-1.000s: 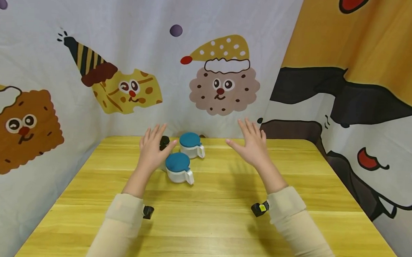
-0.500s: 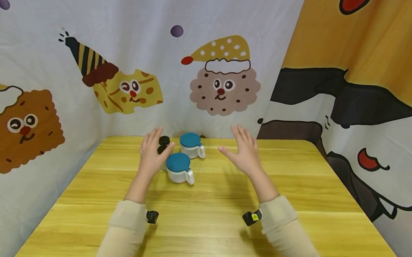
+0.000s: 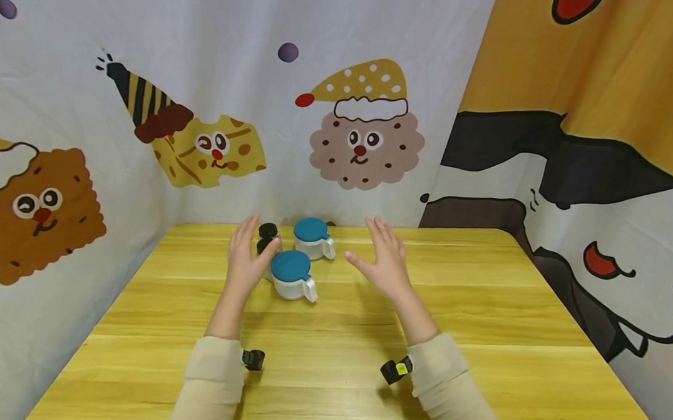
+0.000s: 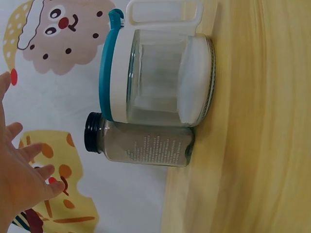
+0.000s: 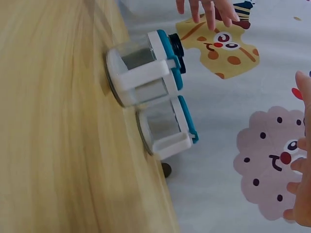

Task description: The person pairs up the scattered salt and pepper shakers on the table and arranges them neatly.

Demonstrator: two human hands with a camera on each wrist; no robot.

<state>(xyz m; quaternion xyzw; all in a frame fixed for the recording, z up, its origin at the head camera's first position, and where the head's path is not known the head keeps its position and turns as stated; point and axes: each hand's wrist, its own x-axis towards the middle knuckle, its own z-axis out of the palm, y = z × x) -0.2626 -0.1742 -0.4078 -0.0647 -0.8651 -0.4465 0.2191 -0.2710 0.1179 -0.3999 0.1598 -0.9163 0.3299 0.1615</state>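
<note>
Left hand (image 3: 245, 260) and right hand (image 3: 388, 263) are holding thumbs spread from fingers, the right being cropped in its wrist view. Behind the left thumb, two bottles (image 3: 268, 230) are standing partly hidden; right of the left fingers, front jar (image 3: 292, 272) is slightly overlapping rear jar (image 3: 311, 236).

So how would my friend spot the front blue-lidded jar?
Face the yellow wooden table and look left of its middle, toward the cartoon cloth. The back jar and front jar are both blue-lidded and white-handled. The front jar stands farther from the cloth.
</note>
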